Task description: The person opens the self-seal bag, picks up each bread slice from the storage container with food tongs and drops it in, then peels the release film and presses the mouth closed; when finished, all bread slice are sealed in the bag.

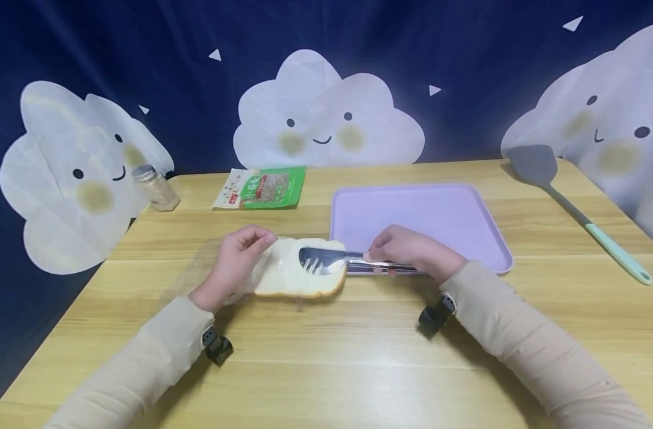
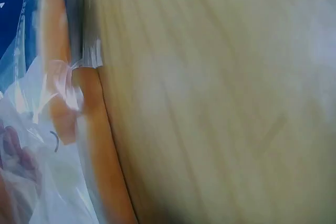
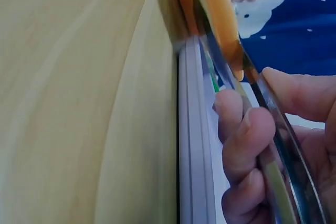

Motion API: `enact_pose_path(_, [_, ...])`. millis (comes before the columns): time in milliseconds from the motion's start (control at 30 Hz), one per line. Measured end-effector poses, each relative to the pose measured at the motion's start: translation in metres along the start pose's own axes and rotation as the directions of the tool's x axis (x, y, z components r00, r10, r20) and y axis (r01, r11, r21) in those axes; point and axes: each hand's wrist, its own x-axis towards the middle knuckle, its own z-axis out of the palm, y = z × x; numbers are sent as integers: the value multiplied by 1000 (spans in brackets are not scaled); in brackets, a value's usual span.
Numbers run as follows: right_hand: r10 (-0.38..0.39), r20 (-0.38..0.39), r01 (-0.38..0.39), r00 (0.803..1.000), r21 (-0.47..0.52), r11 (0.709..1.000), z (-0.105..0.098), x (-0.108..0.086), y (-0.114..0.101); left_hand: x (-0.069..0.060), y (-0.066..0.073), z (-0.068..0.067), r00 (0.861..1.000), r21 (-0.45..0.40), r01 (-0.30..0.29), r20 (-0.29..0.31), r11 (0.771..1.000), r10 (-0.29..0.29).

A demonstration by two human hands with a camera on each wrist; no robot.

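Observation:
In the head view my right hand [image 1: 407, 249] grips metal food tongs [image 1: 326, 259], their dark, fork-slotted head lying over the white face of a bread slice [image 1: 280, 275]. In the right wrist view the tongs [image 3: 281, 161] have bread [image 3: 223, 17] between their jaws, fingers and thumb on opposite arms. My left hand [image 1: 236, 260] pinches a clear plastic bag [image 2: 50, 192] at the other end of the bread. Crust edges of two slices [image 2: 107, 156] show side by side in the left wrist view. The bag hides part of the left fingers there.
A lilac tray [image 1: 412, 208] lies behind and under the right hand. At the back are a green and white packet [image 1: 264, 188] and a lidded jar of pale flakes [image 1: 157, 189]. A spatula [image 1: 573, 208] lies along the right side of the wooden table [image 1: 348, 357].

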Motion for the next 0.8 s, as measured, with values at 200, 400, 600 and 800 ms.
enact_pose_path(200, [13,13,-13,1000,36,999,2,2,-4,-1,2,1,1000,-29,25,18,999,-25])
enact_pose_path(400, [54,12,-55,998,72,996,7,5,-6,-4,2,0,999,1,29,39,1000,-29])
enact_pose_path(600, [14,-19,-13,1000,4,1000,9,5,-9,-3,0,-1,999,9,6,41,1000,-6])
enact_pose_path(800, [15,1,-15,1000,28,999,10,7,-6,-1,-2,-2,997,42,0,77,999,-4])
